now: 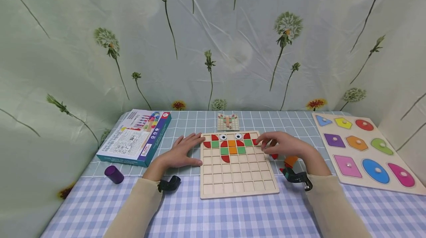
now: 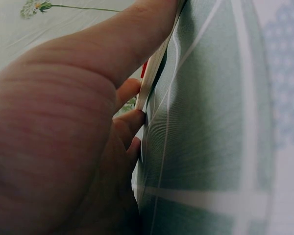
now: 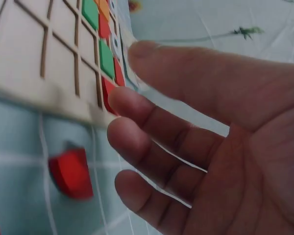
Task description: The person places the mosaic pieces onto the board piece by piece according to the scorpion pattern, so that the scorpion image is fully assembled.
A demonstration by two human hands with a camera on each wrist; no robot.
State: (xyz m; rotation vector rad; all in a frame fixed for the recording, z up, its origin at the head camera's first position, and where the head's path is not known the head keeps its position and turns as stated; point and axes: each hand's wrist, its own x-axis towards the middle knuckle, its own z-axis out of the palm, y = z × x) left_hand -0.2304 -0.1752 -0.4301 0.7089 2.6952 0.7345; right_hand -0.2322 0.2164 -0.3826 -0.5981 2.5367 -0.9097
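Observation:
A wooden grid board [image 1: 239, 186] carries red, green and orange pieces and two eye pieces, mostly in its upper rows. My left hand [image 1: 182, 153] rests flat at the board's left side, fingers straight. In the left wrist view, its fingertips touch the board's edge [image 2: 146, 90]. Over the upper right corner is my right hand [image 1: 286, 143], with loosely bent fingers. In the right wrist view, a fingertip meets the end red piece [image 3: 108, 93], which sits in the grid; thumb and fingers stand apart. A loose red piece [image 3: 72, 174] lies on the cloth beside the board.
A small pattern card [image 1: 227, 122] stands behind the board. On the left are a boxed set [image 1: 133, 138] and a purple cylinder [image 1: 114, 174]. Orange pieces [image 1: 291, 161] lie near the right wrist. A knobbed shape puzzle [image 1: 352, 131] lies at the right.

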